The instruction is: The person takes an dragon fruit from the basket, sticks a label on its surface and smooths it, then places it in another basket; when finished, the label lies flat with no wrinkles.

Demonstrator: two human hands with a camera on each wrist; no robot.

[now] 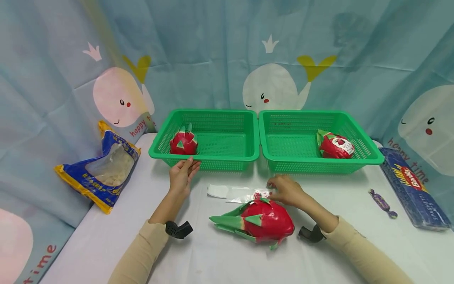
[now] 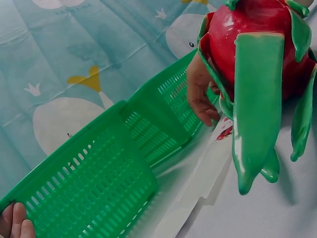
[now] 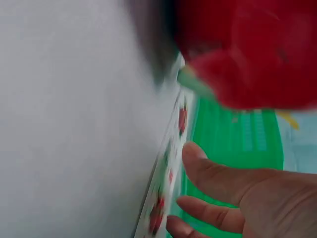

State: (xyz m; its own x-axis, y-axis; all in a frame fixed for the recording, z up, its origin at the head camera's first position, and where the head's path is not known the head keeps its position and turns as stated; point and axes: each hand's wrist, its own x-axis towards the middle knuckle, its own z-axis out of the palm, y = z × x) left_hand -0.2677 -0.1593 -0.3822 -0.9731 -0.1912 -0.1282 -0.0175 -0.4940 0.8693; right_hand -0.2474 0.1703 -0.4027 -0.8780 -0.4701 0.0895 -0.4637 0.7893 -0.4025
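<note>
My left hand [image 1: 181,177] grips the front rim of the left green basket [image 1: 227,158], thumb at the rim and fingers against the outer wall. In the left wrist view, the left fingers [image 2: 19,223] show at the basket's edge. My right hand [image 1: 286,190] reaches over the right end of a sheet of dragon fruit stickers [image 1: 244,194], thumb and fingers apart. In the right wrist view, the right thumb [image 3: 218,178] is close to the sticker sheet [image 3: 157,210]. A large red toy dragon fruit [image 1: 269,221] with green leaves lies between my forearms, in front of the sheet.
Another dragon fruit [image 1: 183,142] sits in the left basket. The right green basket [image 1: 319,165] holds a dragon fruit with a white sticker [image 1: 337,146]. A blue and yellow bag [image 1: 103,165] lies left; a purple wrapped candy [image 1: 382,203] and a blue spaghetti box [image 1: 415,189] lie right.
</note>
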